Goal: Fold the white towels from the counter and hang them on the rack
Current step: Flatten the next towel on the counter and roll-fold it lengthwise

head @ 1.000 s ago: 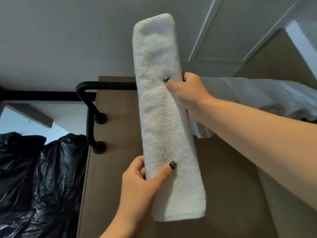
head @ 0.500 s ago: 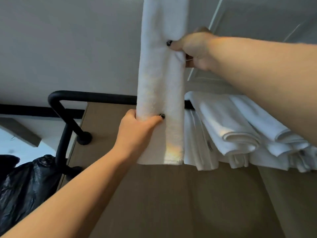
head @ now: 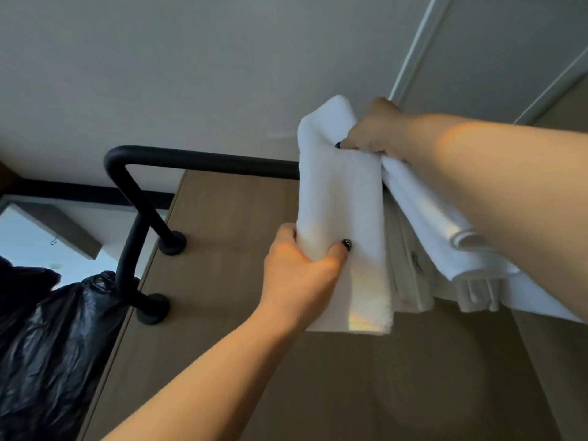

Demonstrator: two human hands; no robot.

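Observation:
A folded white towel (head: 342, 198) bends over the black rack bar (head: 203, 160), its front half hanging down in front of the bar. My left hand (head: 302, 268) grips the hanging half near its lower left edge, thumb on the front. At the fold on top, my right hand (head: 372, 132) pinches the towel above the bar. The towel's back half is hidden behind the bar. Several other white towels (head: 445, 237) hang on the rack just to the right, partly covered by my right forearm.
The rack's black tube curves down to two round wall mounts (head: 171, 246) on a brown wood panel (head: 241, 313). A black plastic bag (head: 47, 338) bulges at the lower left. A white door frame (head: 413, 52) runs up at the upper right.
The towel was held upright in front of the rack and lifted; now its top has folded over the bar. My right hand came down to the bar, and my left hand still holds the lower half.

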